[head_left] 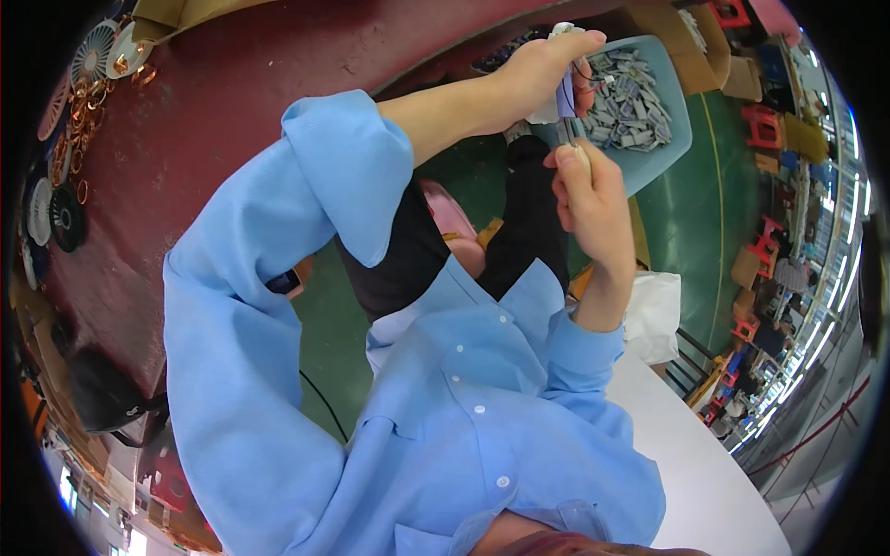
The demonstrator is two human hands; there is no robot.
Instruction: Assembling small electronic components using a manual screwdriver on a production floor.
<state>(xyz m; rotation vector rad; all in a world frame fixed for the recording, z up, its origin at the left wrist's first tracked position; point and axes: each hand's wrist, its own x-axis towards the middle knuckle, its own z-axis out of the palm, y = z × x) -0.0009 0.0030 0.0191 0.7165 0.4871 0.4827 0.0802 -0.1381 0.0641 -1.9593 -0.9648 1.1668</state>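
My left hand (542,79) is closed around a small white and lilac piece (564,97) with a thin dark wire, just over the near left edge of a light blue bin (680,111). Right below it, my right hand (593,190) grips a slim grey metal piece (567,132), which points up toward the white and lilac piece. Its exact kind is hidden by my fingers. Many small grey and white parts (630,102) lie heaped in the bin.
A dark red table (232,65) spreads along my left, with copper-coloured rings (79,120), round fan-like grilles (93,51) and a black bag (107,389). Cardboard boxes (686,42) stand behind the bin. A white bag (654,315) sits by my right arm. Red stools (762,125) line the right.
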